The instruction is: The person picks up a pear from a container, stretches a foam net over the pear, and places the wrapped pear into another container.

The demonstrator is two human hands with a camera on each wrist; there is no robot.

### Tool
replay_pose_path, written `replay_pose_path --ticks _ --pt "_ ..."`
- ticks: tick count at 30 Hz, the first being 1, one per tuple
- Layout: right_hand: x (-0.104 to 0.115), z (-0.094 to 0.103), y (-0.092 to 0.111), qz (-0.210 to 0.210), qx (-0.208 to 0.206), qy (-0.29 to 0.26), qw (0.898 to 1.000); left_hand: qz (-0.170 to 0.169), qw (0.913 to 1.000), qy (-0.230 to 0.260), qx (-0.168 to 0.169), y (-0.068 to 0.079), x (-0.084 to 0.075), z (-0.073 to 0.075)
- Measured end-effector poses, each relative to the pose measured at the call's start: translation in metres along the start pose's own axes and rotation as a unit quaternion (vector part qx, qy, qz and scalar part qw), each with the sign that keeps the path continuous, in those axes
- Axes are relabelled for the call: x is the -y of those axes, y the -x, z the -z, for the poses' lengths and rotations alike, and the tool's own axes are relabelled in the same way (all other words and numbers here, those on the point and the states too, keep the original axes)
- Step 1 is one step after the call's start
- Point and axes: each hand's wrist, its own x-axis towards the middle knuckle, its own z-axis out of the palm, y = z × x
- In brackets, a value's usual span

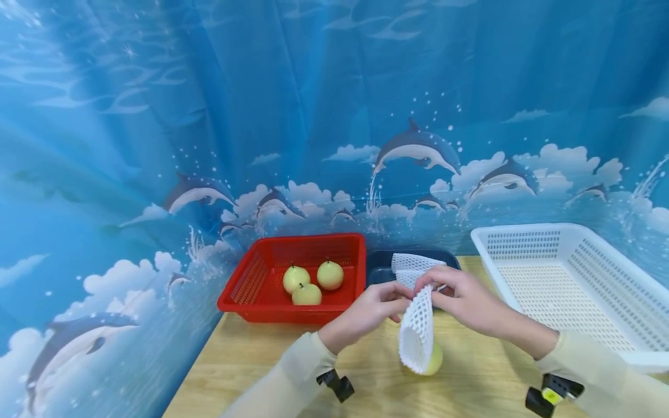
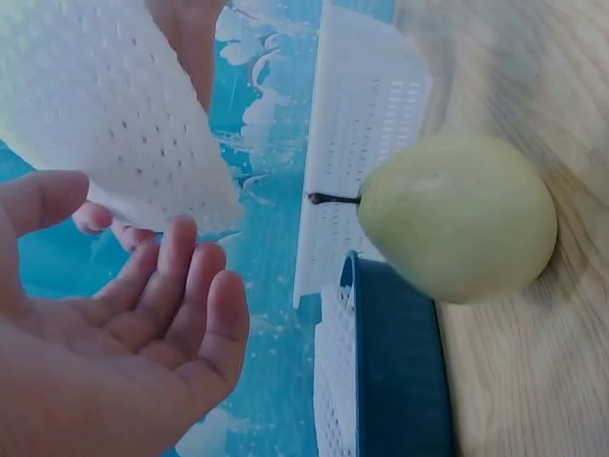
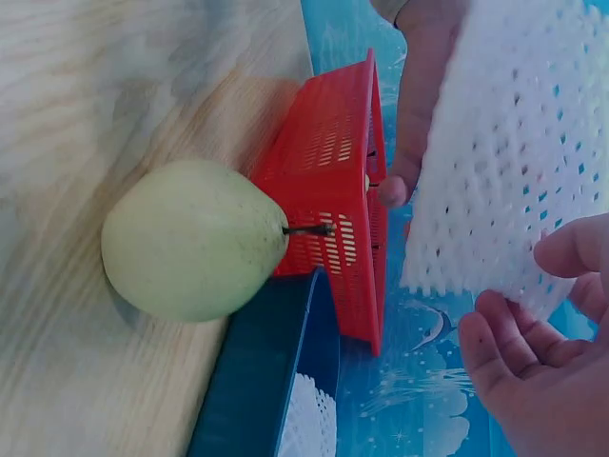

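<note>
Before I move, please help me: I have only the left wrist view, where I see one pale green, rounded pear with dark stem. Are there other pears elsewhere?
Observer: Yes, the head view shows three round, yellow-green pears inside a red, rectangular plastic basket.
Operator: Thank you. On which side of the dark blue plastic tray does this basket stand?
Observer: On its left side, in the head view.
Operator: What touches the white, meshed foam sleeve on the side hidden from me?
Observer: In the right wrist view, the right hand has its thumb against the sleeve.
</note>
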Motion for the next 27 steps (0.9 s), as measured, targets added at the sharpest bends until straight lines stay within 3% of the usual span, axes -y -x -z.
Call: replay_pose_path --ticks 6,12,16,22,27 --pt "-0.001 -0.004 0.010 0.039 -0.015 -0.021 0.999 -0.008 0.9999 0.003 0.015 0.000 0.001 -0.009" --pt "-0.003 -0.009 0.017 0.026 -0.013 -0.059 0.998 -0.028 0.9995 0.013 0.007 -0.003 0.006 -0.019" --pt "-0.005 -0.013 0.021 0.019 -0.015 -0.097 0.995 -0.047 0.9987 0.012 -0.016 -0.004 0.010 -0.025" --pt "-0.004 -0.019 0.028 -0.031 -0.035 -0.109 0.993 -0.044 0.9986 0.002 -0.030 -0.002 0.015 -0.027" --pt "-0.001 -0.019 0.030 -0.078 -0.064 -0.129 0.986 -0.058 0.9963 0.056 -0.030 -0.001 0.017 -0.027"
